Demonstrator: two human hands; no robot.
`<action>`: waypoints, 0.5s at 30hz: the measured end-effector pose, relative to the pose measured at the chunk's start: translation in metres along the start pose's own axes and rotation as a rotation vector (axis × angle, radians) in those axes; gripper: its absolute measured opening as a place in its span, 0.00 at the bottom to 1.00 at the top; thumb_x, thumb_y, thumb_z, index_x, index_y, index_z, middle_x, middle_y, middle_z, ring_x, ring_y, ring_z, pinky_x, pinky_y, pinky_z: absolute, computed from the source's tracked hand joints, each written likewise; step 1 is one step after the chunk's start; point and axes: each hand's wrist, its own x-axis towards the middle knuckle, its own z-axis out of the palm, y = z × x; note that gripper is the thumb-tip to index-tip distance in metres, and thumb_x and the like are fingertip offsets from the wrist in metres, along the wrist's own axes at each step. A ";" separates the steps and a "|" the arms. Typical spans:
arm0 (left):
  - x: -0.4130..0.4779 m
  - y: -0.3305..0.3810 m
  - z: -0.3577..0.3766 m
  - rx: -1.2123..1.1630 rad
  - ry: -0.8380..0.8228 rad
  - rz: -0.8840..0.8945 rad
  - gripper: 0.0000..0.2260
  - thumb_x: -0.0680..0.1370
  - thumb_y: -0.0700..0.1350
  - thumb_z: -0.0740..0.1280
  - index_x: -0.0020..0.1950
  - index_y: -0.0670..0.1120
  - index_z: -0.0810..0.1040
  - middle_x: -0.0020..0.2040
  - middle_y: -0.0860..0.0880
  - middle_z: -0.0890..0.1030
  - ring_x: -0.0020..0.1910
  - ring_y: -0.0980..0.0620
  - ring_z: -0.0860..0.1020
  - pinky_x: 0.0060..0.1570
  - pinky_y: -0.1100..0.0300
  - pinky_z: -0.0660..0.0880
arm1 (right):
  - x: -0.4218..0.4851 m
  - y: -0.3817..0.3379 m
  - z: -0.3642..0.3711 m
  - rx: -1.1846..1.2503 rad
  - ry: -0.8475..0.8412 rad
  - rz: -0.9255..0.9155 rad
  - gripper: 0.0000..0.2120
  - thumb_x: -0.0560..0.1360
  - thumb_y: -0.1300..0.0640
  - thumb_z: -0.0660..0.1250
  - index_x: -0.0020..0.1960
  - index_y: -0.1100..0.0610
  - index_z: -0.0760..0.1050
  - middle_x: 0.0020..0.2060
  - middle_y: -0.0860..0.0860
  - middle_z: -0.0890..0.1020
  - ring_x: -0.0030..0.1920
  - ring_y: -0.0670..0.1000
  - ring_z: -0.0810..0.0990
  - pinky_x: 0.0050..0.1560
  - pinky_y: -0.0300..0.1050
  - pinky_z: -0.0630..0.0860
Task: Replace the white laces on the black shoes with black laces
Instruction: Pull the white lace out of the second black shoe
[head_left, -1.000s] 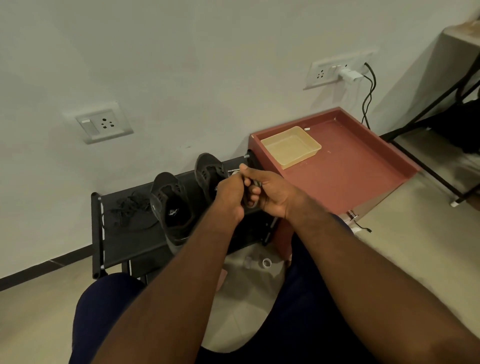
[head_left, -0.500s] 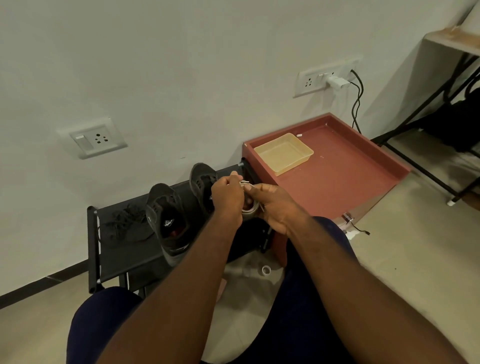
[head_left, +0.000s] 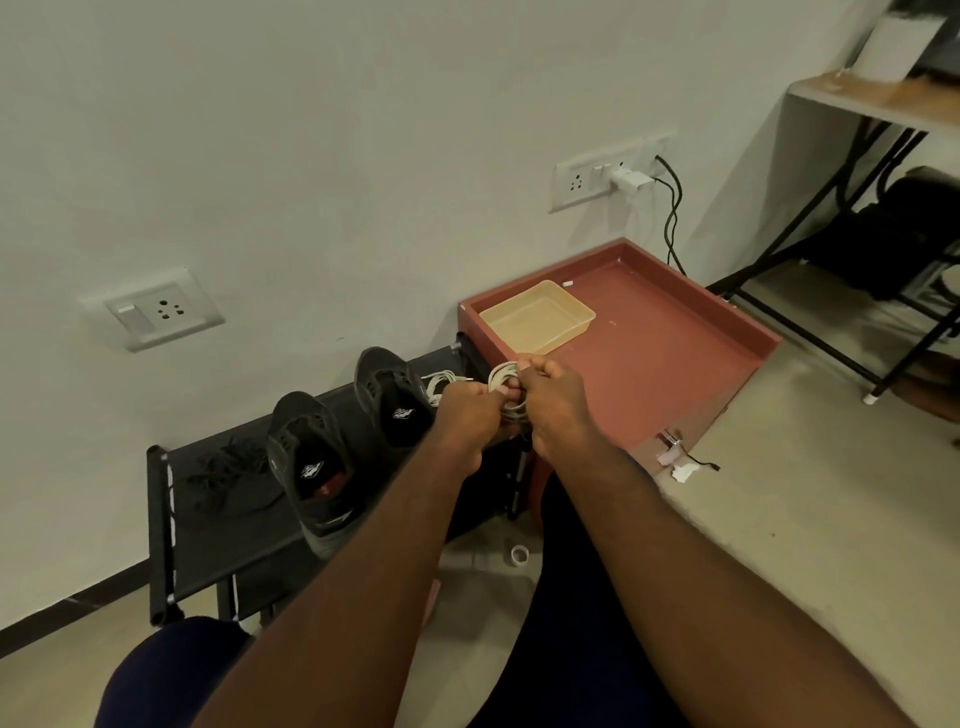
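Two shoes (head_left: 311, 452) stand on the rack (head_left: 218, 545), loose laces (head_left: 228, 467) to their left, a box (head_left: 654, 364) right.

Shoes (head_left: 309, 457) on rack (head_left: 208, 551), red box (head_left: 675, 364) right.

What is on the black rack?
On the rack: two black shoes, black laces at its left, white lace. The left hand and right hand, gripping a white lace coil, hide its right end.
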 end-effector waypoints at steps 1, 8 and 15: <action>0.001 0.000 0.000 0.013 0.016 0.012 0.06 0.79 0.37 0.67 0.49 0.36 0.82 0.43 0.41 0.84 0.40 0.47 0.84 0.38 0.56 0.83 | 0.001 0.003 -0.002 -0.004 -0.008 0.008 0.07 0.82 0.60 0.63 0.56 0.58 0.80 0.38 0.53 0.83 0.33 0.45 0.82 0.33 0.39 0.78; 0.034 -0.007 -0.015 0.177 0.177 0.020 0.06 0.80 0.37 0.65 0.44 0.40 0.80 0.43 0.41 0.83 0.40 0.47 0.84 0.39 0.55 0.83 | 0.023 0.028 -0.012 -0.240 -0.173 0.040 0.07 0.79 0.59 0.69 0.56 0.59 0.81 0.45 0.54 0.86 0.43 0.53 0.86 0.38 0.43 0.80; 0.098 -0.035 -0.032 0.523 0.252 0.029 0.05 0.78 0.40 0.69 0.45 0.40 0.83 0.43 0.42 0.84 0.44 0.44 0.84 0.47 0.45 0.82 | 0.069 0.051 0.001 -0.493 -0.274 0.118 0.08 0.79 0.62 0.68 0.58 0.57 0.79 0.50 0.54 0.84 0.48 0.53 0.85 0.46 0.48 0.84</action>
